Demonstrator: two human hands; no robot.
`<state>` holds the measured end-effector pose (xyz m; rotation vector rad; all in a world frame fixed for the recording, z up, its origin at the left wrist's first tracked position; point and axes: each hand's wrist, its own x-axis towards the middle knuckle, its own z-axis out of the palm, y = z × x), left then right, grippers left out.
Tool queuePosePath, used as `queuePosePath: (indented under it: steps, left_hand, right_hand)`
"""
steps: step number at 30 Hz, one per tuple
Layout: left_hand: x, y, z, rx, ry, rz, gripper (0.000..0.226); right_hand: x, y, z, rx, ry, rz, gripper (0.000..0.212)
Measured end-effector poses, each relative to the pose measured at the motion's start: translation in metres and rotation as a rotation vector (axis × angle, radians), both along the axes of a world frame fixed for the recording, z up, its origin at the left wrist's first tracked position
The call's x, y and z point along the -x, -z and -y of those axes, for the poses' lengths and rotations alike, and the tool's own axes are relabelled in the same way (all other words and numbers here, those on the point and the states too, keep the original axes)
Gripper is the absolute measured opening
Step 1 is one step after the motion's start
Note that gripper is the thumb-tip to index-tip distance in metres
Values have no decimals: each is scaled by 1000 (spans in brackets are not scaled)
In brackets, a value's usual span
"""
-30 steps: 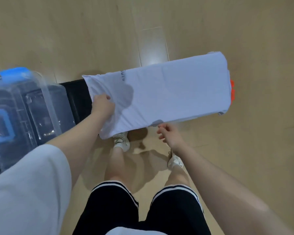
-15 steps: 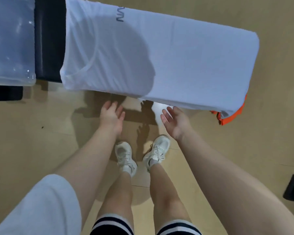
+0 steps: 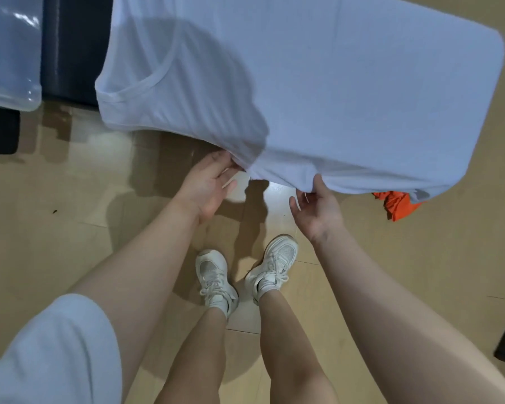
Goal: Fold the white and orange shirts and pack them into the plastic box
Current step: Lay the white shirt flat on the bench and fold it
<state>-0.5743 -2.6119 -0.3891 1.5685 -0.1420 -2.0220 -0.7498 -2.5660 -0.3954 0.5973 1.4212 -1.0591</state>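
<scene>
- White shirt point(image 3: 318, 91) lies spread across the upper frame, its near hem hanging off the counter point(image 3: 70, 53).
- Left hand point(image 3: 207, 185) and right hand point(image 3: 318, 205) pinch that hem.
- Lift evenly, fold away, keeping edges aligned.
- Orange shirt point(image 3: 397, 204) peeks out beneath; plastic box point(image 3: 9, 53) upper left.

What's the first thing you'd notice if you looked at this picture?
The big white shirt spread across the top, hanging over the near edge of a dark bench. Just below it, the left hand and right hand reach up to its hanging edge. A bit of orange shirt peeks out underneath at the right.
</scene>
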Motion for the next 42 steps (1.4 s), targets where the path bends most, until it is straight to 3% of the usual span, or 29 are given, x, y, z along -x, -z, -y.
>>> queuePosePath:
  steps: [5, 9, 11, 14, 16, 20, 25, 31, 34, 42]
  left_hand:
    - [-14, -16, -7, 57, -19, -9, 10]
    - [-34, -22, -10, 62, -195, 215, 13]
    - [-34, -18, -13, 20, -226, 323, 13]
    - [-11, -9, -25, -108, -103, 405, 53]
    - [15, -3, -34, -156, -62, 336, 57]
    - [91, 6, -47, -151, -124, 138, 43]
    - [172, 26, -44, -141, -329, -79, 46]
    - [190, 44, -39, -159, -477, -99, 36]
    - [186, 50, -36, -111, -486, -111, 26]
    - [178, 48, -37, 24, -574, -282, 39]
  right_hand:
    - [-26, -15, -14, -17, -30, -10, 19]
    - [-43, -21, -25, -87, -205, -3, 14]
    - [-38, -25, -33, -117, -233, 37, 24]
    - [-5, -23, -48, -120, -107, 8, 54]
    - [30, -15, -55, -101, -20, -36, 56]
    - [109, 1, -58, -38, 78, -185, 53]
    - [175, 19, -47, 125, -33, -288, 52]
    - [184, 41, -29, 191, -98, -91, 13]
    - [183, 44, -22, 234, -61, -20, 17]
    - [190, 25, -62, 205, 139, 61, 12]
